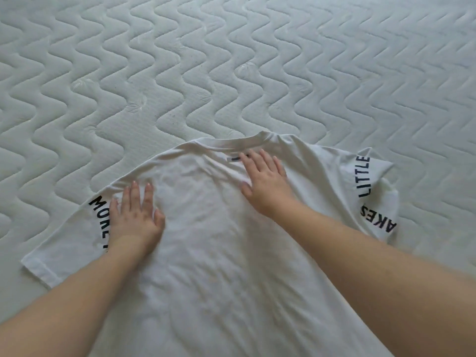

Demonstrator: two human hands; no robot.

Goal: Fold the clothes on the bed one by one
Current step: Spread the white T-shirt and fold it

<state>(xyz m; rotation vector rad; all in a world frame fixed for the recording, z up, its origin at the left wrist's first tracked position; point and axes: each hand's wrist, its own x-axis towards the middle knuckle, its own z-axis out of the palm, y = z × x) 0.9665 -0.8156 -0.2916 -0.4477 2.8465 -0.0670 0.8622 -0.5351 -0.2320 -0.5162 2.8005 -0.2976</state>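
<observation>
While both palms lay flat on cloth, the scene was as follows, largest thing first.

Mattress point(231, 60): pale, quilted in wavy lines, it filled the view and carried everything else; its edges were out of sight.

T-shirt point(219, 253): white, it lay spread on the near part of the mattress, collar pointing away from the person, its body creased and running off the bottom edge, so the hem was cut off.

Sleeves: the left one lay flat and showed black letters reading "MORE", with further letters hidden under the wrist; the right one was rumpled and folded on itself, showing "LITTLE" and a partial "AKES".

Right hand point(268, 181): fingers straight and slightly spread, it pressed flat on the shirt just below the collar, gripping nothing; its fingertips covered part of a small dark mark there, which could not be read.

Left hand point(135, 215): fingers straight and close together, it rested flat on the shirt by the left shoulder seam, touching the lettering, holding nothing.

Hands together: well apart, one at each side of the chest.
</observation>
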